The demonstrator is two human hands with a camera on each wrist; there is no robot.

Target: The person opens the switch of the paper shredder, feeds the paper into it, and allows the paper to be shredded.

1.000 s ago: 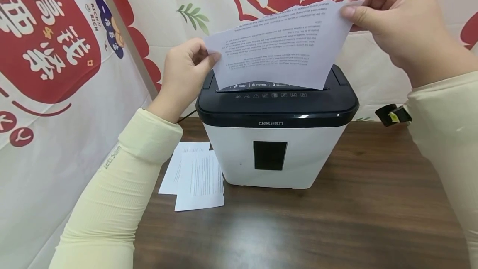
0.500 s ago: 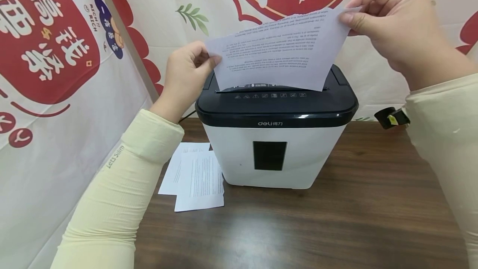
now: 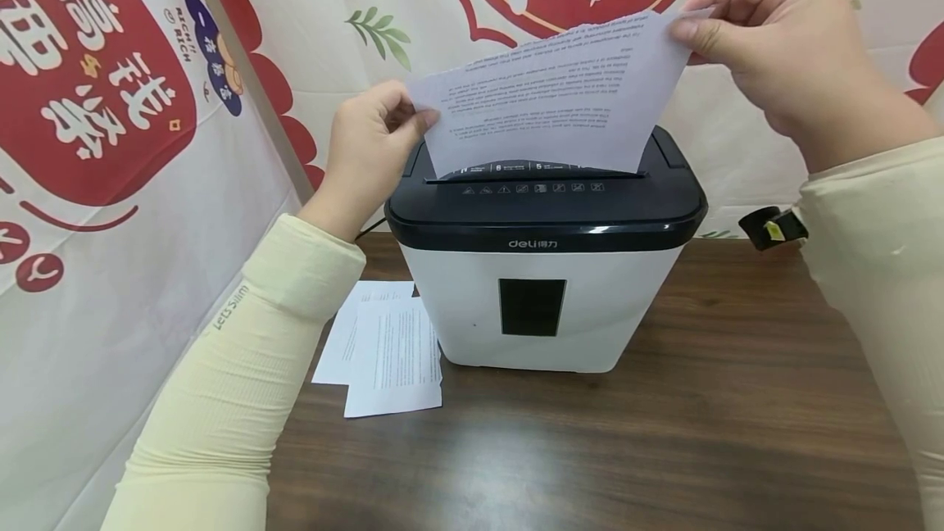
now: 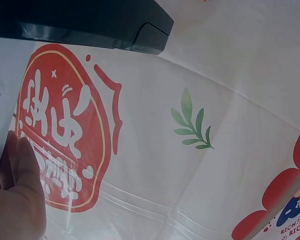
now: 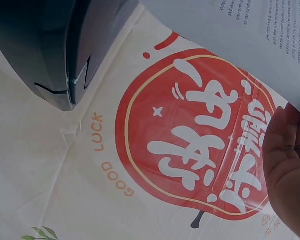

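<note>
A printed sheet of paper (image 3: pixel 546 97) with a ragged top edge is stretched between both hands, over the slot of a black-topped white paper shredder (image 3: pixel 546 228). My left hand (image 3: pixel 369 154) pinches its left corner between thumb and fingers. At the upper right corner, my right hand (image 3: pixel 782 47) pinches the sheet and sits higher, so the paper slants. Its lower edge bows up in the middle, in front of the black lid; whether any of it is inside the slot I cannot tell. In the right wrist view the sheet (image 5: pixel 260 35) hangs beside the shredder lid (image 5: pixel 55 45).
Several printed sheets (image 3: pixel 394 355) overlap on the dark wooden table (image 3: pixel 708 424), left of the shredder. A cable (image 3: pixel 371 228) runs from behind the machine. White cloth with red prints (image 3: pixel 310 31) hangs behind and to the left.
Over the last second my right hand has dropped slightly, and the sheet's right side with it. My left hand has stayed nearly still, and both hands keep their pinch.
</note>
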